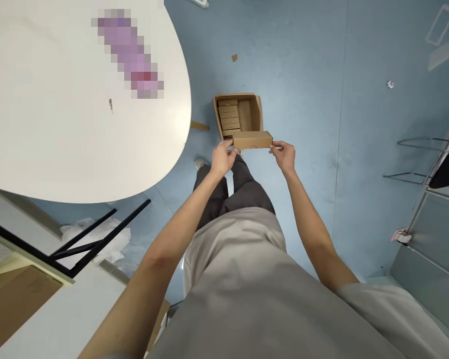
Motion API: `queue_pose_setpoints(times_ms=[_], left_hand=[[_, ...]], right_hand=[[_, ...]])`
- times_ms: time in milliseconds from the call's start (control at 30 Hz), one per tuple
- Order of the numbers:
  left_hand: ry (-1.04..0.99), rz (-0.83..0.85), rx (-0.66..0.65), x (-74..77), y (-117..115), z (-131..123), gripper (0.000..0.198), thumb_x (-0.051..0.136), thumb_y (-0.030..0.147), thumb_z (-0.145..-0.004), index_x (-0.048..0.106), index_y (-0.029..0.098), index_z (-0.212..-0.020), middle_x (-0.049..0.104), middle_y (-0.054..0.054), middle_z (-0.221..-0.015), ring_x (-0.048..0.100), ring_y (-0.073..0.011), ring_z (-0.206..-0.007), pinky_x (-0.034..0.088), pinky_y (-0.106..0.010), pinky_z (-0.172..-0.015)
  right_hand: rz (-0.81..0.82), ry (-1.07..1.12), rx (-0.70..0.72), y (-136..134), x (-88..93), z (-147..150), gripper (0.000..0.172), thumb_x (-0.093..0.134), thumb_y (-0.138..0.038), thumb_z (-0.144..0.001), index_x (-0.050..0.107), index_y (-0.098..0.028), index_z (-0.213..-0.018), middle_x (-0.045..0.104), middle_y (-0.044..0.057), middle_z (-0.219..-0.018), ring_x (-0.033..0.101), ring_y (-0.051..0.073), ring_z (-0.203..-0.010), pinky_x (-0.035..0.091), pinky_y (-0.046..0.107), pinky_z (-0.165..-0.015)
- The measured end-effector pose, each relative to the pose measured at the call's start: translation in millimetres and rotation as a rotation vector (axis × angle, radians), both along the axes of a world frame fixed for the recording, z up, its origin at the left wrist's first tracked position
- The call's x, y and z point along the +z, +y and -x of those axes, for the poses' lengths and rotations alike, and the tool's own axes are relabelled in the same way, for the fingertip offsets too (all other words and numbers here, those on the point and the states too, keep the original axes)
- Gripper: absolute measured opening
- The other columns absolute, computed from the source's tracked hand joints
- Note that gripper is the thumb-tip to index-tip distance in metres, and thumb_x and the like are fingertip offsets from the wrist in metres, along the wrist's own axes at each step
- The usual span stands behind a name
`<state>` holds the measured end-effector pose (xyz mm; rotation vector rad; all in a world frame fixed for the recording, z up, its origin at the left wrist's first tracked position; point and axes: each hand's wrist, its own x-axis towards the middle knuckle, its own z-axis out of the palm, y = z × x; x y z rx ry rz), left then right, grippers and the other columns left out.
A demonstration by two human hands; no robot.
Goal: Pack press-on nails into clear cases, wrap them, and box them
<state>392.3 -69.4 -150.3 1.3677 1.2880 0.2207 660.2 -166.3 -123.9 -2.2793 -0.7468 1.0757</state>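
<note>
Between my two hands is a small closed cardboard box point(253, 140), long and narrow, held level by its ends. My left hand point(223, 157) pinches its left end, and my right hand point(284, 154) pinches its right end with thumb and fingers. Below and just beyond it, a larger open cardboard box point(261, 112) stands on the floor. Several similar small boxes point(229, 115) are stacked along its left side, and bare cardboard shows on its right. The held box hides the near edge of the larger one.
A white round-edged table point(153, 149) stands at the left, with a blurred purple patch on it. Black metal legs point(112, 237) and white crumpled material point(119, 239) lie below it. At the right is a rack with metal hooks point(415, 142). Small scraps dot the blue floor point(303, 65).
</note>
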Motion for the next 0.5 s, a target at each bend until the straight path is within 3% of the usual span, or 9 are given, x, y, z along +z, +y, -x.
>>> queue_pose_setpoints(times_ms=[133, 300, 433, 500], left_hand=[[0.038, 0.059, 0.027, -58.9, 22, -31, 0.051, 0.076, 0.016, -0.098, 0.077, 0.021, -0.149, 0.077, -0.013, -0.142, 0.084, -0.0299, -0.102, 0.062, -0.056, -0.118], [0.071, 0.082, 0.038, -146.8, 52, -52, 0.055, 0.08, 0.016, -0.098, 0.073, 0.017, -0.152, 0.076, -0.015, -0.14, 0.08, -0.0338, -0.125, 0.055, -0.058, -0.129], [0.077, 0.149, -0.009, -217.7, 73, -64, 0.06, 0.081, 0.021, -0.101, 0.066, 0.018, -0.16, 0.069, -0.015, -0.15, 0.081, -0.0313, -0.126, 0.053, -0.055, -0.131], [0.035, 0.105, -0.035, -252.3, 81, -71, 0.063, 0.079, 0.028, -0.106, 0.06, 0.02, -0.165, 0.067, -0.014, -0.157, 0.077, -0.0298, -0.135, 0.046, -0.055, -0.136]], right_hand=[[0.049, 0.017, 0.029, 28, -56.3, -25, 0.043, 0.076, -0.053, -0.104, 0.086, -0.015, -0.118, 0.085, 0.016, -0.123, 0.087, 0.031, -0.094, 0.071, 0.058, -0.101], [0.093, 0.112, 0.009, 51, -142.2, -31, 0.058, 0.07, -0.067, -0.107, 0.078, -0.017, -0.137, 0.081, 0.014, -0.127, 0.087, 0.03, -0.1, 0.072, 0.052, -0.099], [0.143, 0.232, -0.047, 70, -204.9, -27, 0.053, 0.076, -0.063, -0.105, 0.075, -0.019, -0.136, 0.079, 0.013, -0.132, 0.086, 0.027, -0.105, 0.071, 0.045, -0.101], [0.174, 0.295, -0.118, 80, -234.6, -26, 0.046, 0.078, -0.055, -0.106, 0.075, -0.018, -0.132, 0.078, 0.013, -0.133, 0.086, 0.025, -0.101, 0.071, 0.043, -0.1]])
